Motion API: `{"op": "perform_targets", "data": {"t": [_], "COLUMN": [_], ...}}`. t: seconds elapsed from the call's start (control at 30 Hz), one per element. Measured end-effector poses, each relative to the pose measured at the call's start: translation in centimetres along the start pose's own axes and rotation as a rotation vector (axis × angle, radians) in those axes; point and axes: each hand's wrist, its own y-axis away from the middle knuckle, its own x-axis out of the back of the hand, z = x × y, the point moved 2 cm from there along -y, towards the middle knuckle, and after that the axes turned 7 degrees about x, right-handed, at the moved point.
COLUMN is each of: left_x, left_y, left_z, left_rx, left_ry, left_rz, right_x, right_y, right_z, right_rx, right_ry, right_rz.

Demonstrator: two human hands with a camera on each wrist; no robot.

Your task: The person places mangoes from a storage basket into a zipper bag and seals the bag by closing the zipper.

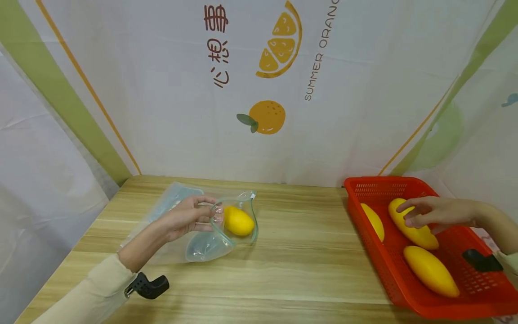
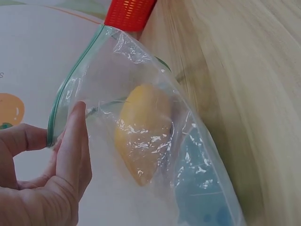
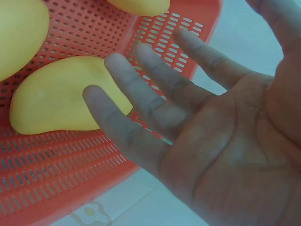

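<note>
My left hand [image 1: 184,219] pinches the green-edged mouth of a clear zip bag [image 1: 206,248] between thumb and fingers. The mouth gapes to the right, and one yellow mango [image 1: 239,221] lies just inside it. In the left wrist view this mango [image 2: 143,132] shows through the plastic. Over a red basket [image 1: 378,265] at the right, my right hand [image 1: 441,210] spreads its fingers, holding nothing. Below it are a mango [image 1: 425,236] partly covered by the fingers, a nearer mango [image 1: 430,271] and another mango [image 1: 373,221] by the left wall.
The wooden table [image 1: 307,252] stretches between bag and basket. Behind it hangs a white curtain [image 1: 170,121] printed with oranges, and cloth also closes off both sides. A black wrist mount [image 1: 149,287] sits on the left sleeve.
</note>
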Motion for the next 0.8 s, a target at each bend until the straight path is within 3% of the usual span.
{"op": "perform_targets", "data": {"t": [0.8], "left_x": [0.7], "left_y": [1.1], "left_z": [-0.4], "left_rx": [-0.009], "left_ry": [-0.033], "left_rz": [-0.011], "right_x": [-1.2], "right_y": [-0.4], "right_z": [0.8], "right_rx": [-0.097], "right_ry": [0.040], "right_rz": [-0.142]}}
